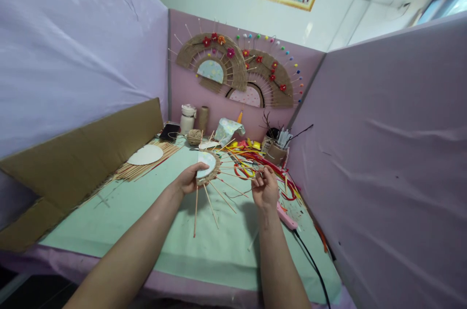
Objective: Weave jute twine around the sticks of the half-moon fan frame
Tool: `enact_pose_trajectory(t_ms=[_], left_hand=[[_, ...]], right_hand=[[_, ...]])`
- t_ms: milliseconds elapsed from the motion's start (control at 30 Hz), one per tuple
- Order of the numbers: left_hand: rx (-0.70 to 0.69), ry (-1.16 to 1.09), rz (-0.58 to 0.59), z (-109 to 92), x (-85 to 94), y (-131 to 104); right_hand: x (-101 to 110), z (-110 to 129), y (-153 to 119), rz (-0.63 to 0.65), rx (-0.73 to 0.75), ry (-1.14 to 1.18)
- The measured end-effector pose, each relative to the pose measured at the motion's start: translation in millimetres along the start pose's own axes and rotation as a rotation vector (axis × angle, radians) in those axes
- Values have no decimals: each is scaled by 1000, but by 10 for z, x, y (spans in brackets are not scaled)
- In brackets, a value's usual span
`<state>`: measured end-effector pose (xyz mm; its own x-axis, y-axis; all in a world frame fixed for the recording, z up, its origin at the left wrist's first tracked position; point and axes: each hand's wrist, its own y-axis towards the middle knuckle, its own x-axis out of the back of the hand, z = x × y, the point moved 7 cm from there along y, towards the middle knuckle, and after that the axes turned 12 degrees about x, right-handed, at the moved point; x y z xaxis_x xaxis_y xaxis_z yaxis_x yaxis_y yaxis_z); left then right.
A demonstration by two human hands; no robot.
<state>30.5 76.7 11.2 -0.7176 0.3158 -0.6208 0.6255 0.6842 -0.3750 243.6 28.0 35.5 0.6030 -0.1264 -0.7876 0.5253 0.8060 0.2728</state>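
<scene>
My left hand point(189, 177) grips a half-disc point(207, 163) with a pale printed face and a twine-wrapped curved rim, the thumb resting on its face. Thin wooden sticks point(223, 198) fan out from that rim to the right and toward me. At the right-hand tips of the fan, my right hand point(265, 186) is closed in a pinch; whether a stick end or twine is between its fingers is too small to tell. A thin strand of twine point(233, 196) curves below the sticks. Scissors point(244, 170) with orange-yellow handles lie behind the fan.
A pink glue gun point(287, 217) with a black cord lies right of my right forearm. Farther back are a twine ball point(194, 137), a white jar point(188, 119), patterned cloth point(229, 130) and a pen holder point(276, 153). A white oval point(146, 154) rests on sticks, beside cardboard point(91, 148).
</scene>
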Motion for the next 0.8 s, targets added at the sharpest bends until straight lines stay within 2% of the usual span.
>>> enact_pose_trajectory(t_ms=[267,367,600,800], left_hand=[[-30,-9,-23,-41,3,-18],[-9,5,-21,-3,10,4],[20,108,122,104,-35,22],[71,168,250,203,-121,-15]], right_hand=[[-71,21,-24,56,-6,40],[-37,27,-5,32,5,31],[176,-143,64,-110,-108,-9],[212,-253,63,-168,-176,10]])
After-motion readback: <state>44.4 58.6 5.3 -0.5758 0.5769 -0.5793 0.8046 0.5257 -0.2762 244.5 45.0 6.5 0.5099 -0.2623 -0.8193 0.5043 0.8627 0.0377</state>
